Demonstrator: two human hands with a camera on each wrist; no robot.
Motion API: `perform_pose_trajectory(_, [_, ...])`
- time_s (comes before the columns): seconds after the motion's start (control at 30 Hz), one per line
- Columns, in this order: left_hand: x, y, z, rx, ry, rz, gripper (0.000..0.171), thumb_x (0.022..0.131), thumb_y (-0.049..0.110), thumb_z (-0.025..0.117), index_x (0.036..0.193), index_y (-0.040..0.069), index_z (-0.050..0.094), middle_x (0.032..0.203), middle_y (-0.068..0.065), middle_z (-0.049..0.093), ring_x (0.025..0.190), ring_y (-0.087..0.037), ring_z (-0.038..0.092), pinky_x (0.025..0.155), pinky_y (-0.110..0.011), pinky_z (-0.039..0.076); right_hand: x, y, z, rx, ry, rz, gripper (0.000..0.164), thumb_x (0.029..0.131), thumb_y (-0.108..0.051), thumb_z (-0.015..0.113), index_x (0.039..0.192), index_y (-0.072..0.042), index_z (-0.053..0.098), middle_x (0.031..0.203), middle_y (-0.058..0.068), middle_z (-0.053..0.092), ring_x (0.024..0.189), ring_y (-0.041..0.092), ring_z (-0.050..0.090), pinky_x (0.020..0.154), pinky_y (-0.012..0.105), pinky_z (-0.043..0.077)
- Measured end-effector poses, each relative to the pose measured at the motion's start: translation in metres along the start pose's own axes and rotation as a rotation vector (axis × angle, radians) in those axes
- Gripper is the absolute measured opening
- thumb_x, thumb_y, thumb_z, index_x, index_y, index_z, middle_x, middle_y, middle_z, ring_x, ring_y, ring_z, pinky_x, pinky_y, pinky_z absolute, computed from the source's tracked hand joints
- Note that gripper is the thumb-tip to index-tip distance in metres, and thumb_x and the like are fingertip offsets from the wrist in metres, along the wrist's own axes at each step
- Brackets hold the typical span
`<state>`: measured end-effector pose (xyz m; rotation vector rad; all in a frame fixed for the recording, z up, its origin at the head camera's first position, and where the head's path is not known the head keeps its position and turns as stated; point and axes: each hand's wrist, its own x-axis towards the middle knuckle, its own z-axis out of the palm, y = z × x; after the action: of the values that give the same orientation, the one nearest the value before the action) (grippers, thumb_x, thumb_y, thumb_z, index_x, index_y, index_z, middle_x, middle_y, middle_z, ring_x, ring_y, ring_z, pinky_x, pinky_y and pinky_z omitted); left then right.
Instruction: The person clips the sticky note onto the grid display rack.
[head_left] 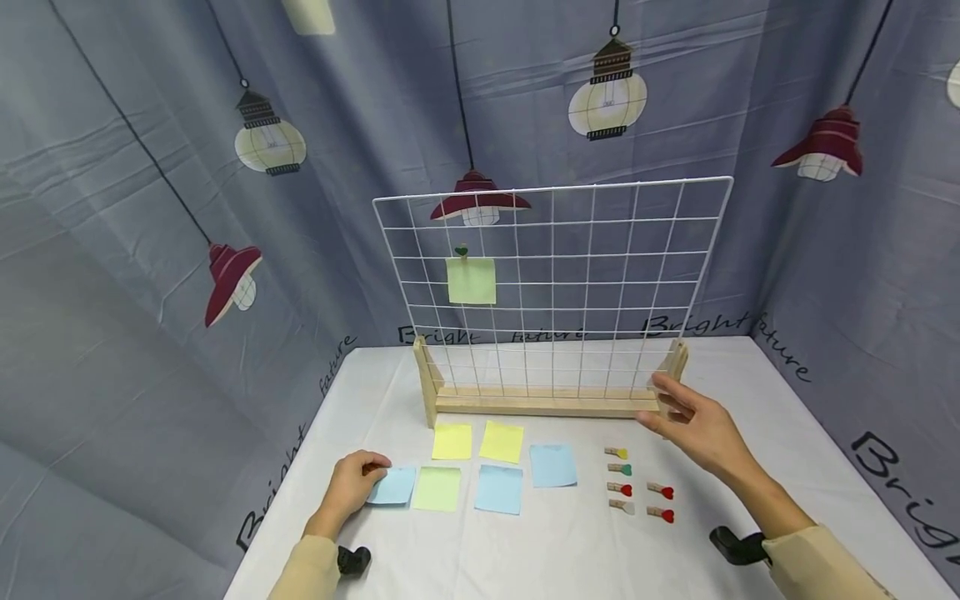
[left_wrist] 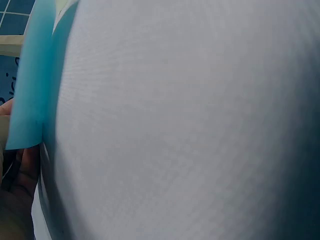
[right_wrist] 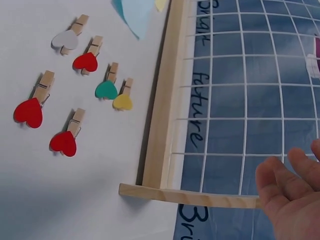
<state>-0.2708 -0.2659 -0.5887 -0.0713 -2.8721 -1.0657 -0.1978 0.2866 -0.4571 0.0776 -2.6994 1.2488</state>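
Observation:
My left hand (head_left: 352, 483) pinches the left edge of a blue sticky note (head_left: 395, 486); in the left wrist view the note (left_wrist: 32, 85) stands lifted between thumb and fingers. Beside it on the white table lies a light green sticky note (head_left: 437, 489). My right hand (head_left: 701, 429), fingers loosely bent and holding nothing, hovers by the right end of a wire grid's wooden stand (head_left: 547, 407). High on the left of the grid, a small clothespin with a green heart (head_left: 461, 250) holds another light green sticky note (head_left: 472, 282).
Two yellow sticky notes (head_left: 502, 442) and two more blue notes (head_left: 553, 465) lie before the stand. To their right are several small clothespins with heart tops, including a red one (right_wrist: 28, 113) and a white one (right_wrist: 65, 40). A lamp-print curtain (head_left: 360, 108) encloses the table.

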Motion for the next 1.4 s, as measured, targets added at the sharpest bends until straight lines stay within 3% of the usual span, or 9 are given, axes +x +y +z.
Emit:
perform_pose_trajectory(0.27, [0.003, 0.001, -0.006, 0.014, -0.002, 0.02, 0.014, 0.094, 0.002, 0.072, 0.099, 0.013, 0.079, 0.103, -0.005, 0.076, 0.103, -0.026, 0.07, 0.091, -0.048, 0.057, -0.001, 0.003, 0.002, 0.012, -0.008, 0.02, 0.087, 0.097, -0.048, 0.07, 0.162, -0.005, 0.031, 0.156, 0.032, 0.042, 0.137, 0.053, 0.048, 0.108, 0.063, 0.045])
perform_pose_trajectory(0.47, [0.001, 0.004, -0.011, 0.006, -0.027, -0.002, 0.012, 0.094, 0.005, 0.072, 0.099, 0.014, 0.079, 0.104, -0.004, 0.075, 0.102, -0.023, 0.069, 0.09, -0.045, 0.058, -0.001, 0.004, 0.001, 0.005, -0.011, 0.038, 0.086, 0.097, -0.048, 0.069, 0.162, -0.007, 0.031, 0.156, 0.032, 0.042, 0.136, 0.054, 0.048, 0.106, 0.063, 0.046])
perform_pose_trajectory(0.77, [0.0, 0.015, -0.025, -0.02, -0.002, 0.012, 0.014, 0.096, 0.006, 0.071, 0.101, 0.016, 0.079, 0.107, -0.004, 0.076, 0.104, -0.023, 0.07, 0.09, -0.042, 0.058, -0.004, 0.01, 0.001, 0.003, -0.011, 0.057, 0.084, 0.098, -0.047, 0.069, 0.161, -0.007, 0.032, 0.16, 0.03, 0.038, 0.136, 0.055, 0.048, 0.103, 0.063, 0.049])
perform_pose_trajectory(1.2, [0.005, 0.036, -0.046, -0.146, -0.004, 0.002, 0.016, 0.1, 0.009, 0.066, 0.108, 0.016, 0.078, 0.108, -0.003, 0.075, 0.095, -0.015, 0.066, 0.079, -0.027, 0.055, -0.01, 0.017, 0.005, 0.005, -0.005, 0.059, 0.085, 0.097, -0.047, 0.07, 0.16, -0.003, 0.033, 0.161, 0.029, 0.037, 0.139, 0.051, 0.047, 0.107, 0.059, 0.046])
perform_pose_trajectory(1.4, [0.013, 0.048, -0.052, -0.208, 0.039, 0.021, 0.015, 0.099, 0.008, 0.068, 0.109, 0.012, 0.078, 0.108, -0.008, 0.076, 0.093, -0.017, 0.068, 0.076, -0.026, 0.056, -0.009, 0.018, 0.006, 0.004, -0.002, 0.066, 0.088, 0.096, -0.049, 0.07, 0.16, -0.002, 0.032, 0.161, 0.029, 0.037, 0.14, 0.053, 0.045, 0.108, 0.061, 0.045])
